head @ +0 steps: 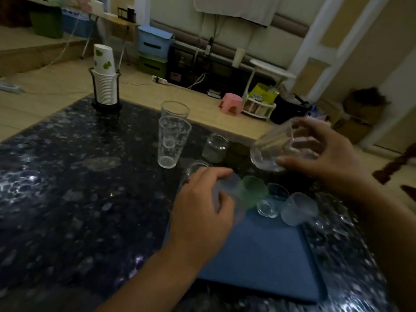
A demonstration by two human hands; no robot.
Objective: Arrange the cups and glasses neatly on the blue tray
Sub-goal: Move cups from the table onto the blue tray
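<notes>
the blue tray (258, 255) is laid flat on the dark speckled table (67, 188), near its right edge. along the tray's far end a green cup (252, 190), a small clear glass (267, 207), a frosted cup (299, 208) and a dark blue glass (278, 191) are seen close together. the left hand (202, 210) is held over the tray's far left corner, its fingers curled around a pale frosted cup (227, 192) just beside the green one. the right hand (319, 152) is raised above the tray's far right, and a tilted clear glass (272, 149) is gripped in it, clear of the table. beyond the tray, two tall clear glasses (172, 140) and a small jar (215, 148) are stood on the table. a stack of paper cups (104, 86) in a black holder is placed at the far corner.
</notes>
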